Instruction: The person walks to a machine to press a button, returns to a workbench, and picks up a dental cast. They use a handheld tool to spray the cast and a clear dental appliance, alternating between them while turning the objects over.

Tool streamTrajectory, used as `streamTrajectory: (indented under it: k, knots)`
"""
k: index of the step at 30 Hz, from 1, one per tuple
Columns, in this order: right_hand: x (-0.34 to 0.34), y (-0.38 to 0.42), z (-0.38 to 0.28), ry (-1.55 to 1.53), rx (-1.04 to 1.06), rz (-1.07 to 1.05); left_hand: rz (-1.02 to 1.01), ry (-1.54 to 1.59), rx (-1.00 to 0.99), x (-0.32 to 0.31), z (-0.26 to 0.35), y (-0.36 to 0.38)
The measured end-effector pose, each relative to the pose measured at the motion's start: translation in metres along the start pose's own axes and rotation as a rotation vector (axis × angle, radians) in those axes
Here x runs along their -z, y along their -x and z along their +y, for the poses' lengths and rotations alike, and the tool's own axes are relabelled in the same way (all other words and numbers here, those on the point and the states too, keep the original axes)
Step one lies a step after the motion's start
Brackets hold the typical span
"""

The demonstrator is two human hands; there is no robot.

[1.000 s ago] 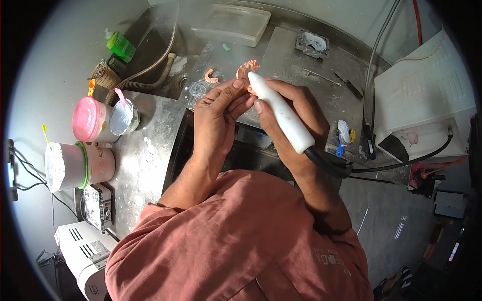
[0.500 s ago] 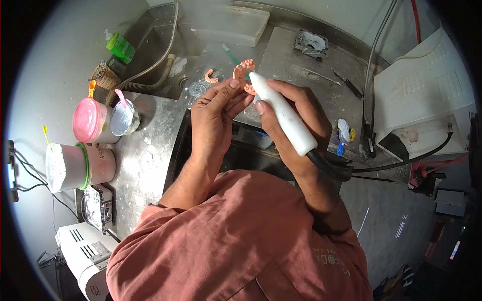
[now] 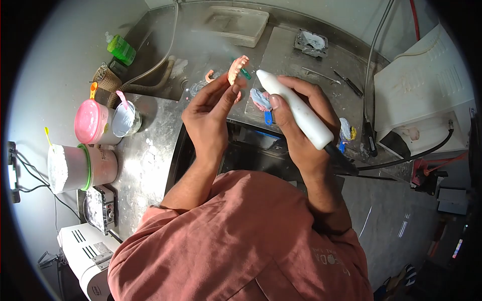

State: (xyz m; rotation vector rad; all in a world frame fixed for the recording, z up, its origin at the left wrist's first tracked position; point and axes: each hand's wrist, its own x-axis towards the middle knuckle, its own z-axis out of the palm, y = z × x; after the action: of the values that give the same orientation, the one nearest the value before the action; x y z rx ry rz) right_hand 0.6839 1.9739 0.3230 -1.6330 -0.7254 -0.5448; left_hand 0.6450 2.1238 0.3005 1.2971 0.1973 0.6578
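Before me, the left hand (image 3: 205,123) pinches a pink teeth model (image 3: 237,69) between its fingers, above the desk (image 3: 143,163); the right hand's (image 3: 299,145) fingers wrap a white tube (image 3: 304,114), its tip near the model.

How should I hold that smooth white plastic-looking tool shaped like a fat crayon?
I'd wrap fingers around the thick middle of the white plastic-looking tool, coming from the right, as the person's bare right hand does. Its narrow white tip points away from the body and a round black hose leaves its back end, so the wide body between is probably easiest to grip.
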Motion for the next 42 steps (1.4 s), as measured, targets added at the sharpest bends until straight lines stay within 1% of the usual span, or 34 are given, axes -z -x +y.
streamTrajectory:
  k: [1, 3, 4, 6, 10, 12, 15, 16, 21, 22, 24, 25, 27, 28, 30, 31, 33, 34, 36, 37, 42]
  knots:
    - [0.001, 0.000, -0.001, 0.000, 0.001, 0.002, -0.002, 0.000, -0.001, 0.001, -0.002, 0.000]
    - [0.002, -0.001, -0.003, -0.039, 0.005, 0.010, 0.018, -0.193, -0.249, 0.005, -0.012, 0.002]
    - [0.002, -0.001, -0.005, -0.038, 0.003, 0.012, 0.016, -0.193, -0.248, 0.007, -0.016, 0.001]
    - [0.001, -0.002, -0.009, -0.099, 0.031, 0.015, 0.028, -0.242, -0.369, 0.014, -0.023, -0.004]
    - [0.003, -0.001, -0.013, -0.067, 0.058, -0.003, 0.051, -0.293, -0.414, 0.021, -0.026, -0.007]
    - [0.003, 0.000, -0.018, -0.091, -0.034, -0.066, 0.046, -0.306, -0.447, 0.022, -0.026, -0.008]
    - [0.001, -0.001, -0.019, -0.078, 0.030, -0.102, 0.063, -0.313, -0.421, 0.024, -0.025, -0.006]
    - [0.001, 0.001, -0.020, -0.094, -0.003, -0.102, 0.065, -0.314, -0.421, 0.024, -0.025, -0.006]
    - [0.001, 0.000, -0.024, -0.098, -0.015, -0.110, 0.076, -0.422, -0.557, 0.026, -0.023, -0.008]
    - [0.000, 0.000, -0.025, -0.101, -0.006, -0.102, 0.076, -0.422, -0.558, 0.027, -0.022, -0.008]
    - [-0.001, 0.000, -0.026, -0.096, 0.008, -0.098, 0.069, -0.518, -0.618, 0.028, -0.020, -0.008]
    - [-0.001, 0.000, -0.026, -0.091, 0.022, -0.093, 0.070, -0.517, -0.618, 0.028, -0.020, -0.008]
    - [-0.002, 0.000, -0.022, -0.082, 0.044, -0.074, 0.060, -0.379, -0.564, 0.028, -0.021, -0.007]
    - [-0.003, 0.000, -0.020, -0.072, 0.065, -0.056, 0.060, -0.378, -0.564, 0.027, -0.022, -0.007]
    - [-0.002, -0.003, -0.019, -0.073, 0.083, -0.041, 0.042, -0.213, -0.492, 0.026, -0.022, -0.007]
    - [-0.002, -0.003, -0.019, -0.074, 0.099, -0.026, 0.042, -0.213, -0.492, 0.026, -0.021, -0.006]
    - [-0.002, -0.004, -0.018, -0.064, 0.108, -0.028, 0.026, -0.194, -0.414, 0.026, -0.018, -0.004]
    - [-0.002, -0.005, -0.018, -0.055, 0.119, -0.029, 0.025, -0.193, -0.414, 0.025, -0.017, -0.004]
    - [-0.002, -0.006, -0.021, -0.065, 0.090, -0.023, 0.028, -0.203, -0.383, 0.024, -0.016, -0.002]
    - [-0.002, -0.007, -0.022, -0.075, 0.063, -0.017, 0.029, -0.202, -0.385, 0.025, -0.016, -0.002]
    - [-0.002, -0.007, -0.021, -0.077, 0.070, -0.029, 0.029, -0.198, -0.378, 0.025, -0.014, -0.001]
